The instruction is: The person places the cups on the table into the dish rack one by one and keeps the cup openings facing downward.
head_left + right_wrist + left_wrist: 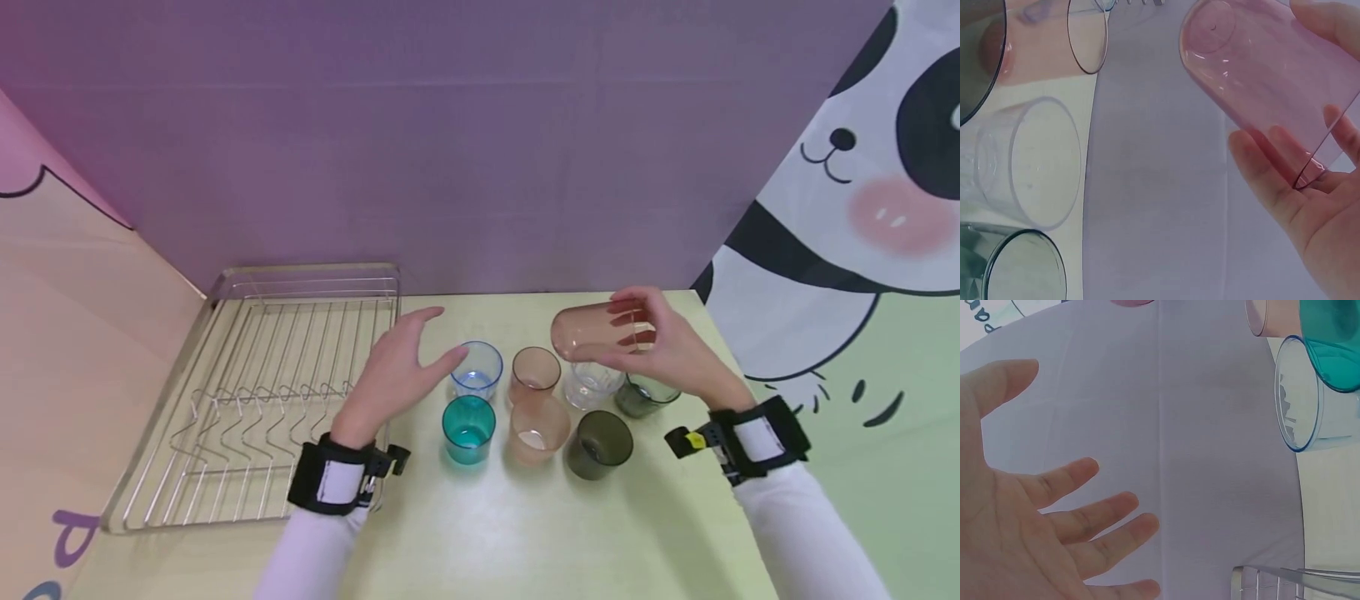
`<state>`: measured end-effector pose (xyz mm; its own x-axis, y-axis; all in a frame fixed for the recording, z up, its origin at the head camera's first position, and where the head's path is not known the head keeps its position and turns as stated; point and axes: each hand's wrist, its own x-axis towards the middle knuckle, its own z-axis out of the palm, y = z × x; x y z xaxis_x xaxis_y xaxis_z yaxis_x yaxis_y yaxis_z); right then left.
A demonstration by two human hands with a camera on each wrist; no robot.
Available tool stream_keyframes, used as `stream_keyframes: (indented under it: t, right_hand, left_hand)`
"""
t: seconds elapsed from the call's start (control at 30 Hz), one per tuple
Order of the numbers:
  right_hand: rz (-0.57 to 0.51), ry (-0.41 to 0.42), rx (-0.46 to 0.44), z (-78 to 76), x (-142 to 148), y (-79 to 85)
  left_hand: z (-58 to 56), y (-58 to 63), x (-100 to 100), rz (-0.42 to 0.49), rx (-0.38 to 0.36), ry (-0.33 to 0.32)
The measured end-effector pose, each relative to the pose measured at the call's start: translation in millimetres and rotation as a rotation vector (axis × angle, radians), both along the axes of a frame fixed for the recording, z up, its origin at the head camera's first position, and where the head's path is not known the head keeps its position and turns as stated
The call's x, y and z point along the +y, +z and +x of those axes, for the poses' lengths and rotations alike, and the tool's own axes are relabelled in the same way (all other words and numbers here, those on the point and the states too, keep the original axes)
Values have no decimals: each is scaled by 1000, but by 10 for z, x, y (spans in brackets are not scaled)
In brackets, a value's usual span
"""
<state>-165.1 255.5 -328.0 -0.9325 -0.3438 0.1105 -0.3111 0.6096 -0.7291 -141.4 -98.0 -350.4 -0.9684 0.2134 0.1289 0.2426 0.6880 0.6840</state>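
Observation:
My right hand (660, 342) grips a pink translucent cup (588, 331) (1260, 87), held on its side above the table with its base pointing left. Below it stand a clear cup (592, 385) (1029, 162) and a dark grey cup (645, 396). My left hand (397, 371) (1041, 519) hovers with fingers spread and holds nothing, between the wire dish rack (255, 400) and a clear blue cup (476, 369) (1304, 394). A teal cup (468, 429) (1335, 337) stands just in front of the blue one.
Two more pink cups (536, 371) (538, 429) and another dark grey cup (598, 444) stand on the pale yellow table (525, 533). A purple wall (450, 150) rises behind; patterned panels close the left and right sides.

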Motion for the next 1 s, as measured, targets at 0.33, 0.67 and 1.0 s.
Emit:
stream_keyframes:
  t: [0.33,0.67,1.0]
  right_hand:
    - [-70,2,-3,-12,-125,19]
    - [-168,35,-51,-5,-229,12]
    - [-267,86,-92,8,-381,-9]
  left_hand:
    - [-30,0,99,28,-6,-23]
    - [-28,0,182,89,15,-72]
    - [24,-6,284,148,10,-96]
